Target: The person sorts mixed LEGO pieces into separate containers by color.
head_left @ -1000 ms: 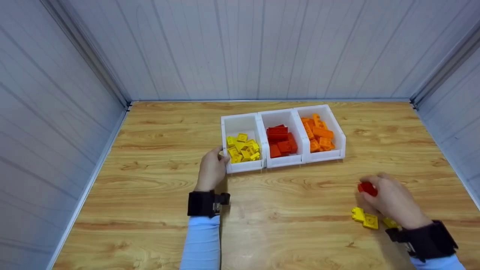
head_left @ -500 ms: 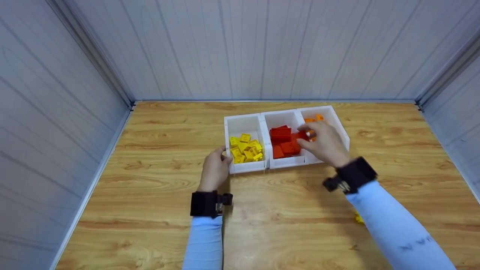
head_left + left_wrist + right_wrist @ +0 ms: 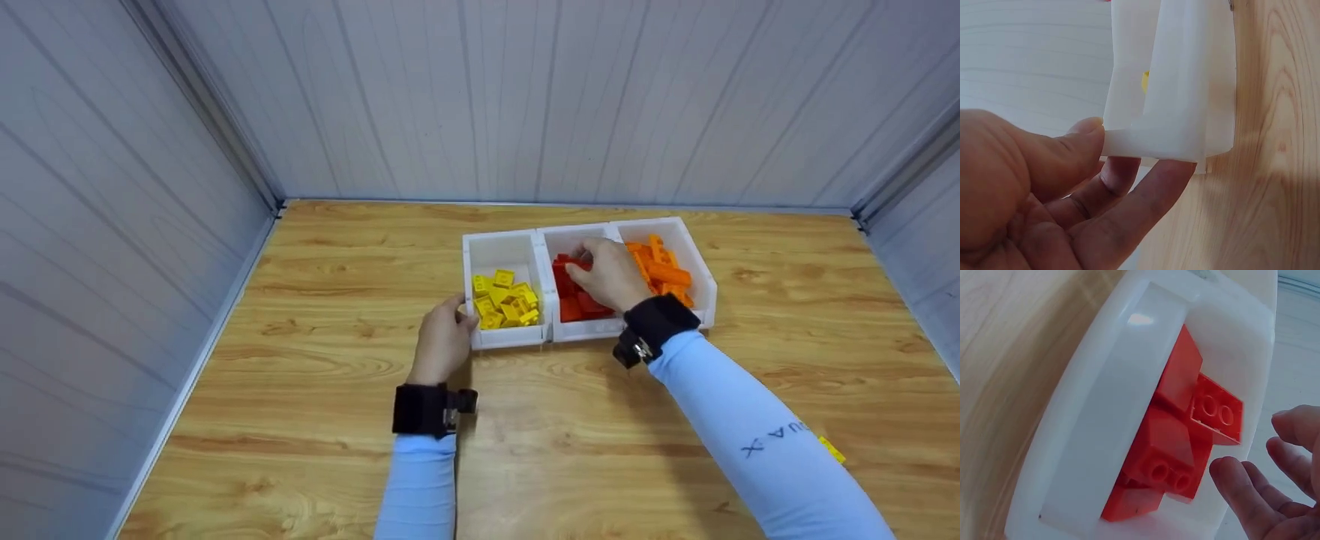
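My left hand (image 3: 441, 341) pinches the side wall of the left white bin (image 3: 502, 238); in the left wrist view, thumb and fingers lie on either side of the wall (image 3: 1176, 73). Yellow bricks (image 3: 504, 301) fill the lower part of that bin. My right hand (image 3: 611, 276) is over the middle white bin (image 3: 574, 229). In the right wrist view its fingers (image 3: 1235, 481) and thumb are spread apart with nothing between them, beside a pile of red bricks (image 3: 1165, 444).
Orange bricks (image 3: 664, 274) lie in the right bin (image 3: 706, 292), joined in a row with the others. A yellow brick (image 3: 831, 450) shows on the wooden table (image 3: 540, 450) past my right sleeve. Pale panel walls (image 3: 420, 97) enclose the back and sides.
My right hand picked up a red brick at the right, carried it to the middle bin and let it go there. My left hand has kept its grip on the left bin.
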The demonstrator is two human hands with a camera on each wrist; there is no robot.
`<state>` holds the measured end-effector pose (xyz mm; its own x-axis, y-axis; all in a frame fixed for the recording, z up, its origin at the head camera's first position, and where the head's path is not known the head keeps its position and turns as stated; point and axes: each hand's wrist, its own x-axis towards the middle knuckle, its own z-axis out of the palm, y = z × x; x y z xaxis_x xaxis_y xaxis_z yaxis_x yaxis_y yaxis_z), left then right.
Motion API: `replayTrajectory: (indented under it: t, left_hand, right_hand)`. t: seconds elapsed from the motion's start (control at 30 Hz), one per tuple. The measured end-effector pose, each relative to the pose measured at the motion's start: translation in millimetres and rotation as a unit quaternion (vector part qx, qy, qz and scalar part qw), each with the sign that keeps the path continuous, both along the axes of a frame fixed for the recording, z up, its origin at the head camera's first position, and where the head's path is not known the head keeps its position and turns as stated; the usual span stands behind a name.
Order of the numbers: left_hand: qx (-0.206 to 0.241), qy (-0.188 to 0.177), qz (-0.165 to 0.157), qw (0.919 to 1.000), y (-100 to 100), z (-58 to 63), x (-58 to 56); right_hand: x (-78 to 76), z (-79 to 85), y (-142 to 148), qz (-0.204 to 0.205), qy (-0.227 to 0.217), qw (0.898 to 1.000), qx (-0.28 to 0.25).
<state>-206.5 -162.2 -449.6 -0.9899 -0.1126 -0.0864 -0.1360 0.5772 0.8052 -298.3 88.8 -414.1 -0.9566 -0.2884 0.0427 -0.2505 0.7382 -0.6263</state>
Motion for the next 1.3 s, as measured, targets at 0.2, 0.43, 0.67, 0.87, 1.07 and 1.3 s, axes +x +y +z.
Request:
replayTrajectory:
  t: [0.2, 0.43, 0.67, 0.87, 1.07, 1.3]
  left_hand:
    - [-0.007, 0.002, 0.003, 1.0, -1.6, 0.1, -1.8]
    - [-0.003, -0.002, 0.0, 1.0, -0.7, -0.9, -3.0]
    - [-0.004, 0.012, -0.011, 0.9999, -0.1, -1.4, -4.0]
    - [-0.003, 0.015, -0.008, 0.9998, -2.6, -1.4, -3.6]
    - [-0.005, 0.007, -0.003, 1.0, -2.0, -1.2, -4.3]
    - [-0.005, -0.004, 0.002, 1.0, -0.2, 0.0, -4.4]
  right_hand:
    - [3.0, 7.4, 23.8, 0.004, 0.035, 0.999, -0.007]
    - [18.3, 33.3, 80.9, -0.003, 0.042, 0.999, 0.03]
    - [59.9, 44.3, 162.0, -0.026, 0.049, 0.996, 0.074]
    - [103.9, 25.5, 222.0, -0.054, 0.004, 0.993, 0.107]
    - [143.9, -6.1, 253.6, -0.073, -0.105, 0.983, 0.128]
    - [173.1, -35.7, 260.3, -0.096, -0.16, 0.973, 0.138]
